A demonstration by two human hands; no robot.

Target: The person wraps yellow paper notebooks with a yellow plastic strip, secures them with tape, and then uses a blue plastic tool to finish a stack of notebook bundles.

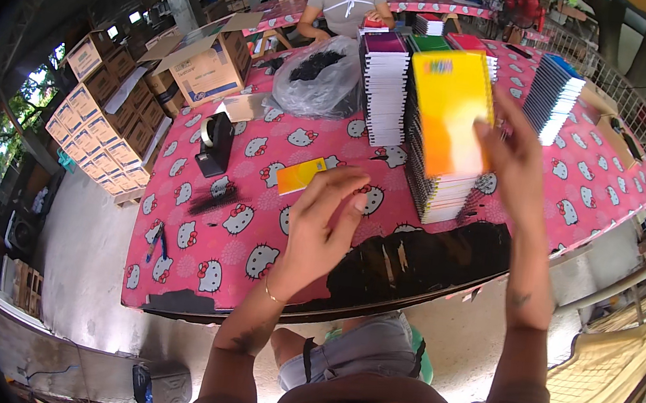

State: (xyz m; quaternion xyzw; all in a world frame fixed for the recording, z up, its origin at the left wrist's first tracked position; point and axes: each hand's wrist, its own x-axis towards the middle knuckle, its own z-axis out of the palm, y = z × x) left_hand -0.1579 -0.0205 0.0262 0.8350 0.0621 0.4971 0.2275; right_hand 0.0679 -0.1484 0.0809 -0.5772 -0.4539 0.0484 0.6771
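My right hand (pixel 515 157) grips a yellow-and-orange notebook (pixel 449 108) by its right edge, thumb across the cover. The notebook is tilted up in front of a tall stack of spiral notebooks (pixel 444 199), and it partly hides that stack. Nothing shows in my left hand (pixel 323 222), held over the table with its fingers bent and the thumb apart. Just beyond it, a small yellow-and-orange booklet (pixel 301 176) lies flat on the pink patterned tablecloth (pixel 262 261).
More notebook stacks stand behind (pixel 385 87) and at the right (pixel 553 97). A clear bag of black pieces (pixel 319 79), a black tape dispenser (pixel 215 144) and loose black spirals (pixel 213 198) occupy the table's left. Cardboard boxes (pixel 210 68) are piled beyond. A co-worker (pixel 347 5) sits opposite.
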